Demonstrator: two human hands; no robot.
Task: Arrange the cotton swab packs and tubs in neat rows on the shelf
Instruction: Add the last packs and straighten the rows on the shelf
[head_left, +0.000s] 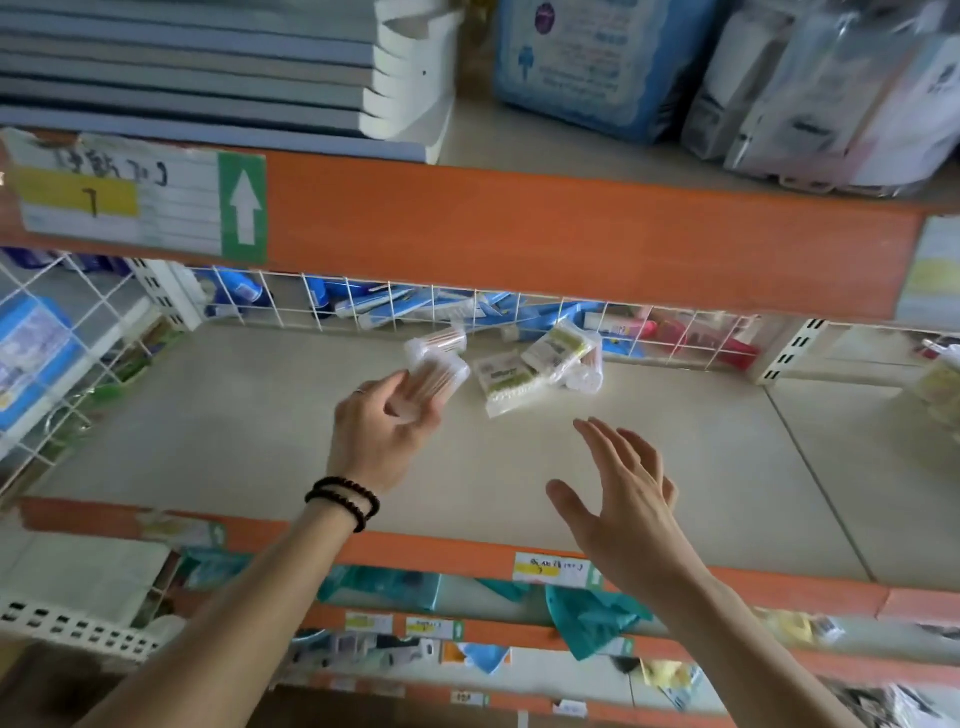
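Beige shelf (675, 467) w/ orange edge; left hand (382, 426) grips swab tub (434, 376), right hand (623, 499) spread.

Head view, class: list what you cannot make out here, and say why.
- Tub in the left hand: its base, hidden by fingers.
- Flat packs: label print, too small and blurred.
- Goods behind the wire grid: kind unclear, masked by wires and the upper shelf edge.

The left hand (382, 431) holds a swab tub (434, 371) above the shelf (260, 415). Right of it, swab packs (540, 371) lie before the wire grid (467, 312). The right hand (631, 499) hovers nearer the front edge.
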